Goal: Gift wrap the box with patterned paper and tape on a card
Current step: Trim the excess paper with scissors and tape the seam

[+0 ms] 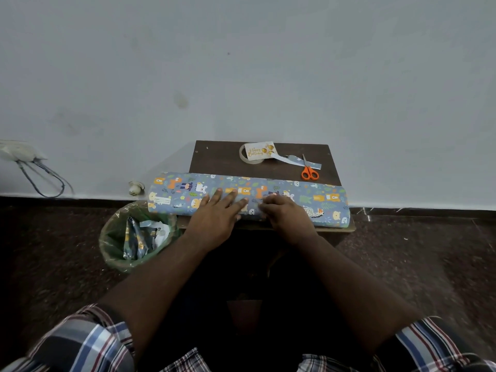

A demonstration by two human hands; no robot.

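Blue patterned paper with animal prints lies folded over across the near half of a small dark wooden table, overhanging it on both sides. The box is hidden under the paper. My left hand presses flat on the paper with straight fingers. Just to its right, my right hand rests on the paper with fingers curled at the fold; whether it pinches anything I cannot tell. A "Happy Birthday" card leans on a clear tape roll at the table's far edge.
Orange-handled scissors lie on a cut paper strip at the back right. A bin lined with green plastic, holding paper scraps, stands on the dark floor left of the table. The wall is right behind; a socket with cables is far left.
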